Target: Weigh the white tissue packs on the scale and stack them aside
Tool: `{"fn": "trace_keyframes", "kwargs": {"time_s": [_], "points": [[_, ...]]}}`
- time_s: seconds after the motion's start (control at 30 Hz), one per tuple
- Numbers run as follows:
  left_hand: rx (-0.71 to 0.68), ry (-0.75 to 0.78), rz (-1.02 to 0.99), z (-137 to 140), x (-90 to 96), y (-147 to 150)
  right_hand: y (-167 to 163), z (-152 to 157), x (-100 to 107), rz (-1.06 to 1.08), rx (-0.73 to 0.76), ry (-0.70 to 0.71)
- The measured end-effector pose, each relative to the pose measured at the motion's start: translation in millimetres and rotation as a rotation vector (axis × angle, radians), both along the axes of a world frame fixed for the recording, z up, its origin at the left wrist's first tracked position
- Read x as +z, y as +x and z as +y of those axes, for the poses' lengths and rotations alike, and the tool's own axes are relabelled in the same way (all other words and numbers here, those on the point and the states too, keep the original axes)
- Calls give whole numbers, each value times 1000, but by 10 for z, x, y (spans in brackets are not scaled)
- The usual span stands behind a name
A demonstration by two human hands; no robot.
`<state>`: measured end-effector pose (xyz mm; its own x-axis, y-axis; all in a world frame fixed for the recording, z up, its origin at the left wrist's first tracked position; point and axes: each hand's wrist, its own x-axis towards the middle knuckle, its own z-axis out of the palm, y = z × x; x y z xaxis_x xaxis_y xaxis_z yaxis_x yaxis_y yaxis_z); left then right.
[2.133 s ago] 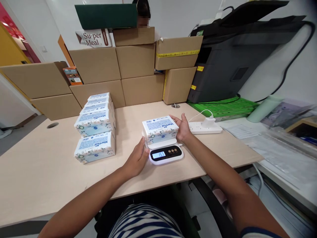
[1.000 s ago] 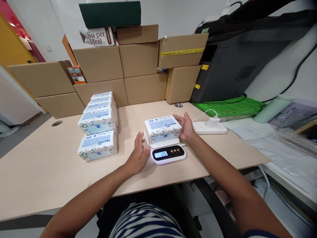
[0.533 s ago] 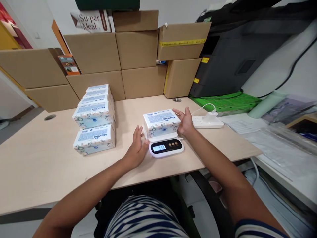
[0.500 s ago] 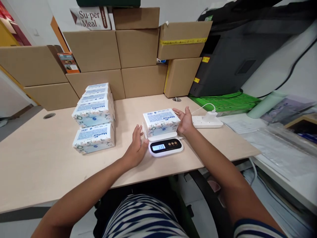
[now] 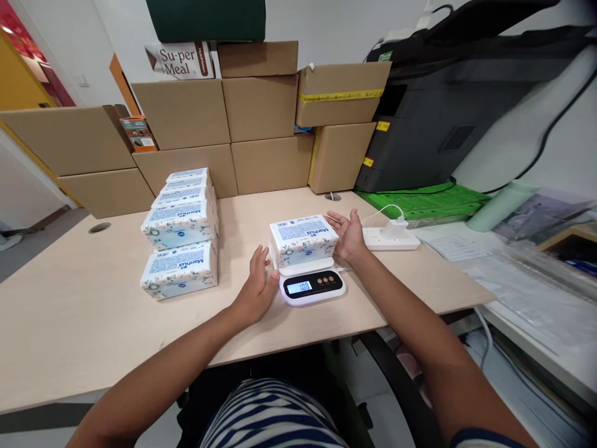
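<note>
A white and blue tissue pack (image 5: 305,241) with a floral pattern rests on a small white digital scale (image 5: 313,287) whose display is lit. My left hand (image 5: 255,283) is beside the scale's left edge, its fingers apart and nothing in them; whether it touches the scale I cannot tell. At the right end of the pack, my right hand (image 5: 349,236) is spread with the palm turned up, holding nothing. To the left on the desk, similar tissue packs (image 5: 180,270) are stacked in rows going back.
Cardboard boxes (image 5: 263,109) are piled behind the desk (image 5: 116,339). A white power strip (image 5: 392,238) with a plugged-in adapter lies right of my right hand. Beyond it are a green board (image 5: 422,205) and a large dark printer (image 5: 420,124).
The number on the scale's display has changed from about 113 to about 108. The camera view has tilted up slightly. My hands and the pack stay in nearly the same place.
</note>
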<state>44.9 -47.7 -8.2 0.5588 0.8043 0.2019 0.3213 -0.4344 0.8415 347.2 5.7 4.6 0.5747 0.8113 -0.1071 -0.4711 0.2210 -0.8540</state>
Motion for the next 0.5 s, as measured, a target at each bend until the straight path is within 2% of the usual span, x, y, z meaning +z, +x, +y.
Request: {"fn": "trace_keyframes", "kwargs": {"time_s": [0.5], "points": [[-16, 7, 14, 17, -6, -17, -37, -52, 70, -12, -22, 16]]}}
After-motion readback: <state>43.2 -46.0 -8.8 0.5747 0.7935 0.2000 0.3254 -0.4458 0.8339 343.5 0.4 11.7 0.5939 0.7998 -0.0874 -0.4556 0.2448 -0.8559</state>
